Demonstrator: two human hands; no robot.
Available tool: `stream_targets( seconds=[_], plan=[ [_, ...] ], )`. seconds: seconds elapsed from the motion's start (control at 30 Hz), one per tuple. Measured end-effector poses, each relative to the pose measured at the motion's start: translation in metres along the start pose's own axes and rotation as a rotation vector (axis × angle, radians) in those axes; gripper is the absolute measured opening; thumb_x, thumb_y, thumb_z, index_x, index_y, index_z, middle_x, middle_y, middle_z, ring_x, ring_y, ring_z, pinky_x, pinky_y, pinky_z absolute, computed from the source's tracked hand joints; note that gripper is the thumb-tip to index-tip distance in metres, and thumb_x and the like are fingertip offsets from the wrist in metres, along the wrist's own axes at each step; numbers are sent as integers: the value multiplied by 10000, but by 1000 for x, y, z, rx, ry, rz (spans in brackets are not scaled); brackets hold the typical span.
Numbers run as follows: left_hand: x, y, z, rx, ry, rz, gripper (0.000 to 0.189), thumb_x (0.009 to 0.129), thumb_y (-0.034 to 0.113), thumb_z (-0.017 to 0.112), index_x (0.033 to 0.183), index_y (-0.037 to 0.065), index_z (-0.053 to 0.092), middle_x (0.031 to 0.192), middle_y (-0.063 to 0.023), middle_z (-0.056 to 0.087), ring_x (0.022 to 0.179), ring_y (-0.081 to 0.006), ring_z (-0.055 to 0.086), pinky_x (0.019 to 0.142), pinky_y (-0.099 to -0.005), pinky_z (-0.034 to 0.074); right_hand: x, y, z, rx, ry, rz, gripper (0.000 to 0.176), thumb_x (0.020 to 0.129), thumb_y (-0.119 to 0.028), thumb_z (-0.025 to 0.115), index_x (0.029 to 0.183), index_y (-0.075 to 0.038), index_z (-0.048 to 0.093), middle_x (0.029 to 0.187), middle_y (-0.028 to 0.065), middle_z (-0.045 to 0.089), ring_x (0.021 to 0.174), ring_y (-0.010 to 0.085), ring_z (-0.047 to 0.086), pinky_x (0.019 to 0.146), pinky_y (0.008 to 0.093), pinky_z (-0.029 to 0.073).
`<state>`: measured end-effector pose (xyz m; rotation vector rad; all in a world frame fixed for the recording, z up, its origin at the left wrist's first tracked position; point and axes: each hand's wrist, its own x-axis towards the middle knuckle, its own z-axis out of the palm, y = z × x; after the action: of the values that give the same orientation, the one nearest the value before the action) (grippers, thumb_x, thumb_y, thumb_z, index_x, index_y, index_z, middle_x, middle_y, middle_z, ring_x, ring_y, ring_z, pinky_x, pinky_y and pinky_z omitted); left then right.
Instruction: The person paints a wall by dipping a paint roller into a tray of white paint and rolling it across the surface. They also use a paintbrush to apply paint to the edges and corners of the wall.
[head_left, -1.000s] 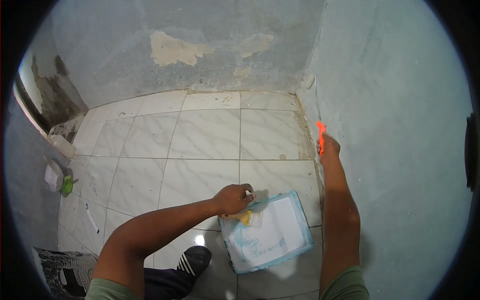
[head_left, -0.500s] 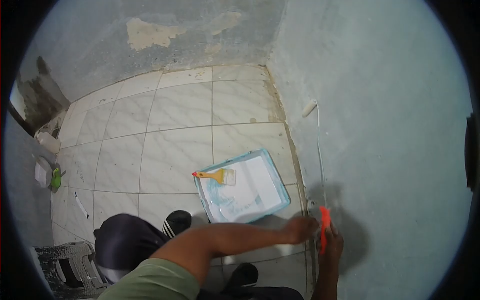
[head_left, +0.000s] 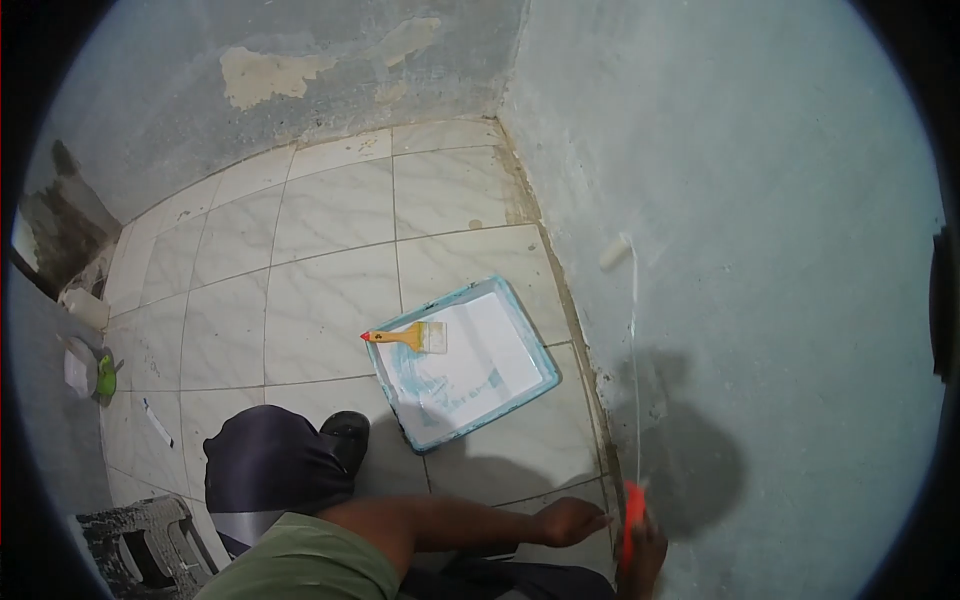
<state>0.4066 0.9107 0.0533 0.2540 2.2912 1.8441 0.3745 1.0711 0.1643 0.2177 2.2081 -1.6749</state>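
My right hand point(head_left: 648, 556) is at the lower right, closed around the orange handle of a paint roller point(head_left: 634, 400). The roller's long thin metal rod runs up along the grey-blue wall. Its small pale roller head point(head_left: 615, 253) is at the wall, slightly blurred. My left hand point(head_left: 572, 522) is left of the handle and apart from it, fingers curled, with nothing visible in them. A blue-rimmed paint tray point(head_left: 548, 385) with white paint lies on the floor beyond my left arm. Across its left side rests a paintbrush point(head_left: 410, 337) with a yellow handle and red tip.
White tiles point(head_left: 330, 320) cover the floor up to the wall. A paint-spattered stool point(head_left: 145, 550) stands at the lower left, beside my knee. Along the left wall are a white container point(head_left: 80, 365), a green object point(head_left: 107, 373) and a thin white-and-blue item point(head_left: 158, 423).
My right hand and the roller have moved down along the wall. My left hand has come down and away from the handle. The camera view has shifted slightly.
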Motion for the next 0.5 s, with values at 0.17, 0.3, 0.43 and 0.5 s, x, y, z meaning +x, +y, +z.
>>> stream_targets(
  seconds=[0.17,0.3,0.43,0.5],
  plan=[
    [23,14,-33,42,23,59,461,1049,409,443,946,8,647,924,-235,658,924,-441,631,836,-520,491,36,-25,33,181,-17,33,394,926,-229,606,1214,38,643,705,57,587,491,106,509,423,267,376],
    [33,18,-10,85,-38,149,510,1045,456,419,916,19,647,920,-230,668,919,-441,629,830,-523,483,-27,1,-26,97,19,75,397,930,-247,624,1205,37,640,715,35,586,521,96,510,457,249,376],
    [18,24,20,162,-434,236,465,1055,413,428,956,14,646,939,-205,657,929,-419,632,809,-503,495,-120,48,-100,355,-5,221,539,996,-203,625,1447,56,484,1256,84,647,891,115,591,696,253,428],
    [8,17,43,144,-539,327,514,1055,464,400,962,25,650,948,-200,654,913,-407,633,802,-488,500,-160,96,-161,316,2,342,563,987,-199,637,1448,77,468,1318,114,631,948,131,601,723,255,436]
  ],
)
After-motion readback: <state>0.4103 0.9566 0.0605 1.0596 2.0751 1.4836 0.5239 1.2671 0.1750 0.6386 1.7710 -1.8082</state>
